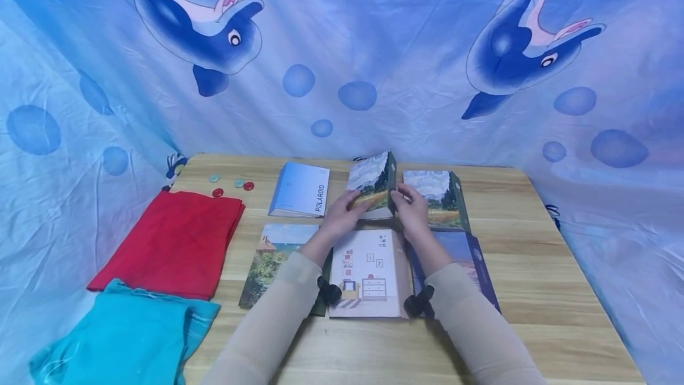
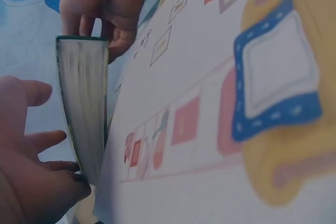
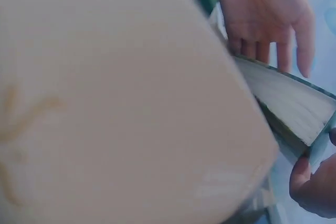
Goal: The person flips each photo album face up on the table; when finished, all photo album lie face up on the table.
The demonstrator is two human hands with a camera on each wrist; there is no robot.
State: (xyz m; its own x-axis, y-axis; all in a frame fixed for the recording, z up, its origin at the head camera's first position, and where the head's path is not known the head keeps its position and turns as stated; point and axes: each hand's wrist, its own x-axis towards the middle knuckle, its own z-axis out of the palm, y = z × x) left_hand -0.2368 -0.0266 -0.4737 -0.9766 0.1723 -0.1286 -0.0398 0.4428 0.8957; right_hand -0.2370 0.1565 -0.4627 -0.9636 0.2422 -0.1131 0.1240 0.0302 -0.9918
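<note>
A thick book (image 1: 370, 186) with a painted landscape cover and dark green spine is at the back middle, tilted up at its spine side. My right hand (image 1: 412, 210) grips it by the spine, thumb toward me; the right wrist view shows that thumb (image 3: 302, 177) at the book's corner. My left hand (image 1: 342, 216) lies over the cover's near left part, fingers spread. In the left wrist view the left fingers (image 2: 50, 140) are fairly straight, their tips at the cover, and the page block (image 2: 81, 98) faces the camera.
Around it lie a blue POLAROID book (image 1: 300, 189), a matching landscape book (image 1: 435, 195), a garden-cover book (image 1: 275, 254), a white furniture-print book (image 1: 369, 272) and a purple-blue book (image 1: 454, 254). Red cloth (image 1: 171, 242), teal cloth (image 1: 123, 337) and several small discs (image 1: 217, 193) are at left.
</note>
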